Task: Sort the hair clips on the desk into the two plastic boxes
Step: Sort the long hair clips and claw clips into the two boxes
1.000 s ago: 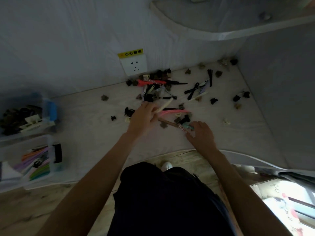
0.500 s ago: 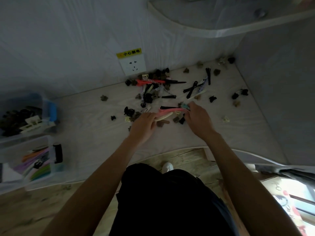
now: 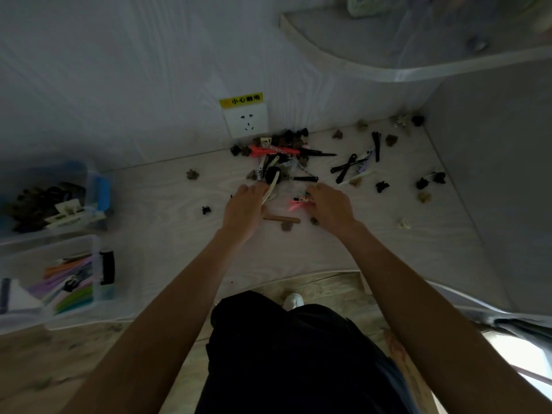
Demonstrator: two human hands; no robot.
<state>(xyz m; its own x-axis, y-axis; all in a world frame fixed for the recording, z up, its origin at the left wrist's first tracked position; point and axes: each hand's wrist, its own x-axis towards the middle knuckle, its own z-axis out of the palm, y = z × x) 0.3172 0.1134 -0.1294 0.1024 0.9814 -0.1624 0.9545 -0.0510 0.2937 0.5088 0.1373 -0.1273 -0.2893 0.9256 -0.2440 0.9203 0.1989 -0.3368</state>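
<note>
Hair clips lie scattered over the pale desk [image 3: 388,252], thickest in a pile [image 3: 277,156] below the wall socket. My left hand [image 3: 243,212] holds a long cream clip [image 3: 270,191] that sticks up out of its fingers. My right hand [image 3: 330,206] grips a pink clip [image 3: 297,204] together with a small dark one, just right of the left hand. A brown clip [image 3: 282,219] lies on the desk between the hands. At the left stand two clear plastic boxes: the far box [image 3: 89,174] holds dark claw clips, the near box [image 3: 89,243] holds long coloured clips.
A wall socket [image 3: 246,121] with a yellow label sits on the back wall. A side wall closes the desk on the right, and a curved shelf [image 3: 418,64] hangs above. My dark-clothed legs and a white shoe [image 3: 294,300] show below the desk's front edge.
Both hands moved up the desk toward the pile. The pink clip came off the desk into my right hand, and the brown clip now lies uncovered.
</note>
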